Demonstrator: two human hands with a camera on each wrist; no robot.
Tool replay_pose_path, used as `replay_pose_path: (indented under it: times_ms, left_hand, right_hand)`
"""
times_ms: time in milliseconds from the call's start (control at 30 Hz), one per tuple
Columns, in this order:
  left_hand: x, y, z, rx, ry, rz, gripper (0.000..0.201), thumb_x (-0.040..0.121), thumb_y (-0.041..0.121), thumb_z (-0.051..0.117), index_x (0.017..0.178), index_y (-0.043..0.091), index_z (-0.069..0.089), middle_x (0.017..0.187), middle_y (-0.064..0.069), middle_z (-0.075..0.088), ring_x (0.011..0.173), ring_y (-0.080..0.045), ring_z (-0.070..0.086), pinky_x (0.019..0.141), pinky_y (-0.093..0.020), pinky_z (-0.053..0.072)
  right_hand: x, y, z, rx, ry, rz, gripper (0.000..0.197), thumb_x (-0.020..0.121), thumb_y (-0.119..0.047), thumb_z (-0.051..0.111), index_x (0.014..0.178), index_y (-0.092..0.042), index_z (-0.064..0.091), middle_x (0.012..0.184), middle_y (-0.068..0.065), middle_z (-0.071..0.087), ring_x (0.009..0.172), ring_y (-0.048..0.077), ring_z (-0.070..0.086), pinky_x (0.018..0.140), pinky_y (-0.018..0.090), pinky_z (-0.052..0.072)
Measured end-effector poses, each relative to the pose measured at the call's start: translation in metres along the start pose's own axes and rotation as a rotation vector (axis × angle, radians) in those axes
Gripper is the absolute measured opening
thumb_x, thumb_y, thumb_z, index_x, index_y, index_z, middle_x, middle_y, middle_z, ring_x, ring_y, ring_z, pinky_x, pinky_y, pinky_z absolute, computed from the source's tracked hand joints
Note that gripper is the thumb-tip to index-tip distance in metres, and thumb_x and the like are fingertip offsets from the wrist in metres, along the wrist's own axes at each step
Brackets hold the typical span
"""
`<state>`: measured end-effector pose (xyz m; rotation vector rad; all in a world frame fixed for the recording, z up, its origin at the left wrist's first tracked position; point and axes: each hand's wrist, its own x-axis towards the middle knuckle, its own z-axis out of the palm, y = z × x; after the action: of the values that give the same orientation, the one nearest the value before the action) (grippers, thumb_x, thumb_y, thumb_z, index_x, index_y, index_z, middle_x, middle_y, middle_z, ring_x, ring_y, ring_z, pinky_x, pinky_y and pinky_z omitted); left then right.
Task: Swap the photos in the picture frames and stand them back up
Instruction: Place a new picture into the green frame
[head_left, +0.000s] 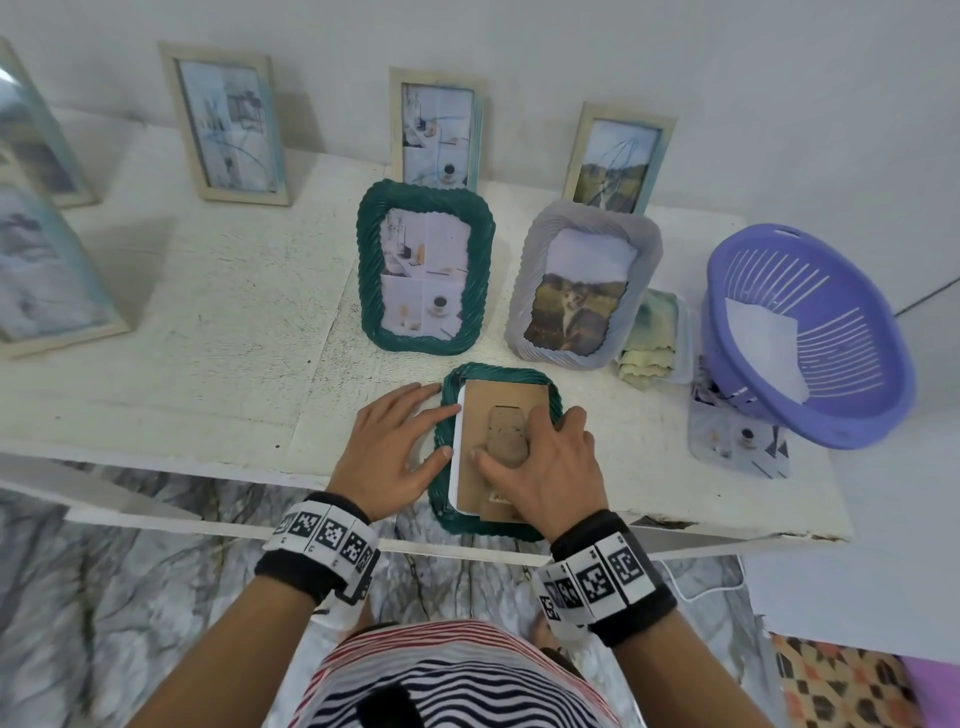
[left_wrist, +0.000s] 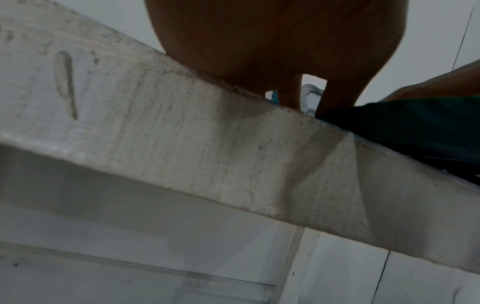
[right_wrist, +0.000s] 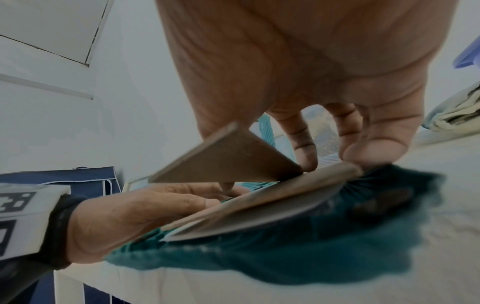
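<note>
At the desk's (head_left: 208, 312) near edge, the right hand (head_left: 545, 467) grips the face-down green frame's (head_left: 550, 395) cardboard backing (head_left: 498, 400) while the flat-fingered left hand (head_left: 389, 447) steadies its left rim.

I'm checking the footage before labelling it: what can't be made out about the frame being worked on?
- Face-down green frame: its front is against the table in the head view.
- White photo sheet: the backing board covers all but an edge.
- Right wrist view: the frame is blurred.
</note>
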<state>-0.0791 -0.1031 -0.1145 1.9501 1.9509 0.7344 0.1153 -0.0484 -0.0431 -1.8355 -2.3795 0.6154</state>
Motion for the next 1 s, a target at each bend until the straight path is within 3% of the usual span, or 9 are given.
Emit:
replay_pose_path:
  times_ms: [733,1000]
  left_hand:
    - [0.0007,0.0018,-0.0017,0.011,-0.022,-0.018,0.053,0.089,0.057,0.042,0.138,0.04,0.048,0.152,0.013,0.037,0.142,-0.012,0.027,0.11,-0.037,0.024]
    - [0.0007,0.0011,-0.0017,0.024,-0.026,-0.012,0.057,0.09,0.058,0.041,0.142,0.037,0.046,0.152,0.01,0.038,0.141,-0.016,0.029,0.109,-0.043,0.028]
  right_hand:
    - [-0.0019,0.0011,0.0069,0.003,-0.009,-0.043,0.071,0.077,-0.071,0.055,0.121,-0.015,0.045,0.111,0.009,0.037,0.097,0.03,0.046,0.079,0.036,0.045]
    - [-0.0019,0.0043,0.0099,0.032,0.017,-0.055,0.067,0.076,-0.069,0.057,0.114,-0.015,0.048,0.109,0.008,0.037,0.094,0.029,0.047,0.078,0.036,0.045]
